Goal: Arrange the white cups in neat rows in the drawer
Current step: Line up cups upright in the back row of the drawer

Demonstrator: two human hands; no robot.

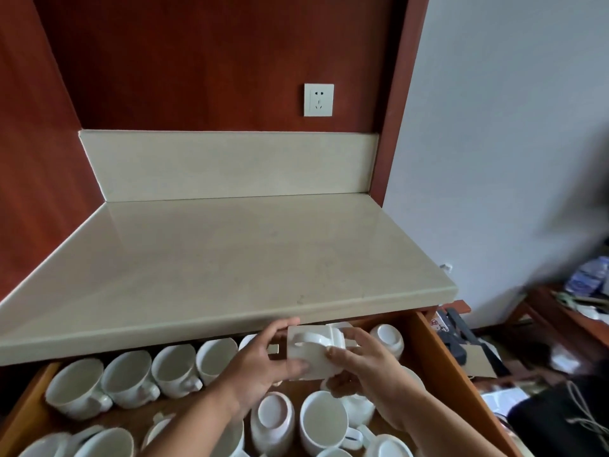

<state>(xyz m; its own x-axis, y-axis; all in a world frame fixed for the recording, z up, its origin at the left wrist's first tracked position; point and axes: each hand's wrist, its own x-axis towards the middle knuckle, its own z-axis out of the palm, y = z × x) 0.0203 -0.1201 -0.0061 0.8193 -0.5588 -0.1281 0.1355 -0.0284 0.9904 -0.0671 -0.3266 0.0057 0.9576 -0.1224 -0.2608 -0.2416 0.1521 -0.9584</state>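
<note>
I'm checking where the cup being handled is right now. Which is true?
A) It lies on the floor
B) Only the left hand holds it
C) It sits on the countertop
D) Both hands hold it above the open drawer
D: the white cup is lifted over the drawer, with the left hand on one side and the right hand on the other.

A pale stone worktop runs under a red-brown wood panel, with a white socket set in the panel. To the right is a grey wall. Low on the right a dark wooden table carries blurred clutter; cardboard lies near it.
</note>
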